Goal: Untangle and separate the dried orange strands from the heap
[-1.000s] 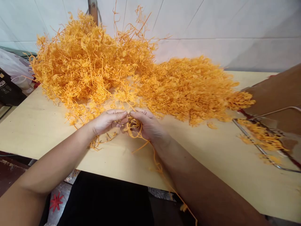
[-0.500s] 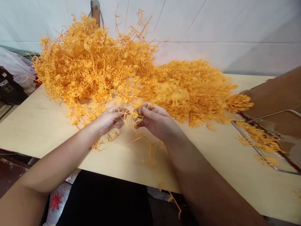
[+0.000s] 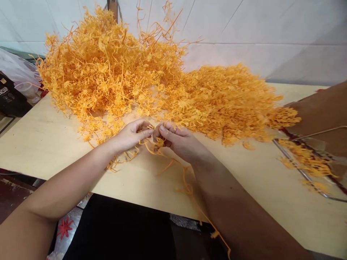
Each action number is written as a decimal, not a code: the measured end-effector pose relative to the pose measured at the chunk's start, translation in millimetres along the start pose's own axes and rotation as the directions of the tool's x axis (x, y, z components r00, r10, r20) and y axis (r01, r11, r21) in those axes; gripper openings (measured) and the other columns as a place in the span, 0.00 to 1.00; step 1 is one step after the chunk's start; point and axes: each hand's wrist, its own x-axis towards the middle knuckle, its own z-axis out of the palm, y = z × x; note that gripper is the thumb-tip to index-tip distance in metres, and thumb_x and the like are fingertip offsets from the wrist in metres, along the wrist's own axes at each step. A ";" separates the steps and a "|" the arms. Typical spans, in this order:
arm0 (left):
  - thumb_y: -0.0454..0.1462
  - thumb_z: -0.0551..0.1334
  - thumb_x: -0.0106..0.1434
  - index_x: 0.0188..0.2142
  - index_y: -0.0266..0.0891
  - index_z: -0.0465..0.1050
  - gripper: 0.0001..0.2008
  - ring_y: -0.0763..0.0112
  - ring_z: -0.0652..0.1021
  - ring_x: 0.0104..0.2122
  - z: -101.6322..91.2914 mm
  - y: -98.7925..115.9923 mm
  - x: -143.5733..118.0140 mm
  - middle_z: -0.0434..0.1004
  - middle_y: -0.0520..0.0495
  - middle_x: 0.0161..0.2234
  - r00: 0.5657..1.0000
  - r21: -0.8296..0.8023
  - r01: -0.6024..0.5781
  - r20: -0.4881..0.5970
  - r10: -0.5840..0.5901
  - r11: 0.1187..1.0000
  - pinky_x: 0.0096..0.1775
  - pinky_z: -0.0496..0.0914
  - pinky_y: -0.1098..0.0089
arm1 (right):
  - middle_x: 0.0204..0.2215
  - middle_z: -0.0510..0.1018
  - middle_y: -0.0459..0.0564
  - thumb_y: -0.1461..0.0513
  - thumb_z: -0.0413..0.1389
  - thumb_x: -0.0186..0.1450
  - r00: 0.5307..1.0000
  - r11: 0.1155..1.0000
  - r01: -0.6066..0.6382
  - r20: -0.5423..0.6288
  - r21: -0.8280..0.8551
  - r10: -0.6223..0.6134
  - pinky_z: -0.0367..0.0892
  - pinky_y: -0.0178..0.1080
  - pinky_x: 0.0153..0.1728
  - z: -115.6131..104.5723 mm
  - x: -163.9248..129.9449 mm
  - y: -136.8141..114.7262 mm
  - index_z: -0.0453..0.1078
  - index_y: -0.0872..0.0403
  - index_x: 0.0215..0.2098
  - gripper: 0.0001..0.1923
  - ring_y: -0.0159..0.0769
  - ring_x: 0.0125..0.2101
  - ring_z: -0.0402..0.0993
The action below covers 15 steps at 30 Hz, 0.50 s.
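Observation:
My left hand [image 3: 134,135] and my right hand [image 3: 175,137] meet fingertip to fingertip above the table. Thumb and fingers of the right hand pinch a small orange plastic piece [image 3: 159,142] with thin spidery arms, partly hidden by the fingers. The left hand is closed on a bit of the same orange plastic at its fingertips, most of it covered. From beneath the hands a thin orange plastic strand [image 3: 185,177] trails across the table and over its front edge. Just behind the hands lies a tall, tangled heap of orange star-shaped plastic pieces [image 3: 108,72].
A flatter pile of orange pieces [image 3: 225,101] spreads to the right. At the right edge stand a cardboard box [image 3: 322,112] and a metal wire frame [image 3: 295,162] with orange pieces around it. A clear plastic bag [image 3: 16,65] and black package [image 3: 11,95] sit at left.
My hands have come closer together, the left moving right until the fingertips meet. The orange piece between them has dropped lower under the right fingers. The view has shifted slightly.

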 end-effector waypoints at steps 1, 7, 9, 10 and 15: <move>0.33 0.60 0.55 0.30 0.34 0.65 0.04 0.82 0.68 0.26 0.0 0.8 0.3 0.67 0.54 0.25 1.000 0.020 -0.005 -0.024 0.006 1.000 0.31 0.62 0.77 | 0.20 0.62 0.41 0.47 0.59 0.50 1.000 1.000 -0.008 -0.005 -0.004 0.008 0.65 0.32 0.22 0.0 -0.3 -0.1 0.61 0.56 0.22 0.21 0.24 0.21 0.61; 0.27 0.50 0.56 0.26 0.36 0.59 0.05 0.86 0.59 0.14 -1.2 15.6 -2.3 0.66 0.57 0.20 0.976 -0.074 0.036 -0.214 -0.051 0.997 0.19 0.51 0.79 | 0.19 0.62 0.40 0.48 0.57 0.54 0.998 0.996 0.002 -0.067 -0.093 -0.009 0.61 0.30 0.16 0.1 -0.3 0.9 0.60 0.54 0.25 0.19 0.23 0.17 0.59; 0.28 0.53 0.55 0.25 0.35 0.61 0.04 0.86 0.61 0.16 -1.9 17.8 -3.7 0.64 0.57 0.19 0.983 -0.128 0.014 -0.179 -0.037 0.992 0.20 0.53 0.79 | 0.21 0.64 0.41 0.48 0.59 0.52 0.997 0.989 0.001 -0.072 -0.146 -0.012 0.58 0.29 0.16 2.1 0.7 2.0 0.62 0.54 0.28 0.19 0.23 0.18 0.59; 0.29 0.56 0.55 0.26 0.35 0.62 0.03 0.86 0.62 0.17 -2.0 17.8 -4.2 0.64 0.57 0.19 0.988 -0.149 0.008 -0.150 -0.030 0.989 0.21 0.54 0.80 | 0.21 0.64 0.40 0.49 0.60 0.51 0.998 0.986 0.007 -0.066 -0.167 -0.019 0.57 0.29 0.17 3.5 1.4 2.8 0.63 0.54 0.30 0.20 0.22 0.19 0.58; 0.35 0.65 0.50 0.29 0.34 0.66 0.10 0.84 0.69 0.22 -0.9 12.7 -5.1 0.69 0.56 0.23 0.998 -0.257 0.027 -0.051 -0.042 0.966 0.26 0.61 0.79 | 0.21 0.64 0.40 0.53 0.62 0.50 0.999 0.984 0.048 0.008 -0.170 -0.048 0.54 0.30 0.21 8.7 4.5 6.9 0.65 0.54 0.33 0.19 0.23 0.21 0.56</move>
